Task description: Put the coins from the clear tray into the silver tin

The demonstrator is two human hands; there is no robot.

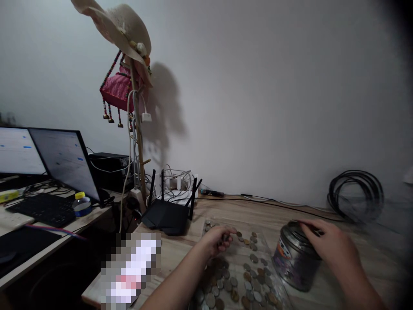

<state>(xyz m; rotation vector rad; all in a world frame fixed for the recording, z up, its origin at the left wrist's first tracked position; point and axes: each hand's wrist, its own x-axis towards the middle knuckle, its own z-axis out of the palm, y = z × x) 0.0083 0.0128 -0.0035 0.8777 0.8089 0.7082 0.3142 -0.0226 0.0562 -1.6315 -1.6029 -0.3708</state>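
My left hand (221, 240) is over the clear plastic tray (266, 243), its fingers curled around small greyish pieces that look like coins. Its index finger points toward a few loose coins (247, 241) at the tray's far side. Many more coins (226, 285) are spread across the near part of the tray. To the right stands an upright metal tin (298, 267) with a coloured label. My right hand (332, 245) grips the top of this tin, with fingers over its rim. The hand partly covers the top, so the inside is hidden.
A black router (167, 216) with raised antennas sits behind on the left. Nearby lies a blurred-out flat object (134, 271). A coiled black cable (355, 193) leans against the wall at right. Monitors (64, 161) and a yellow-capped bottle (81, 206) occupy another desk.
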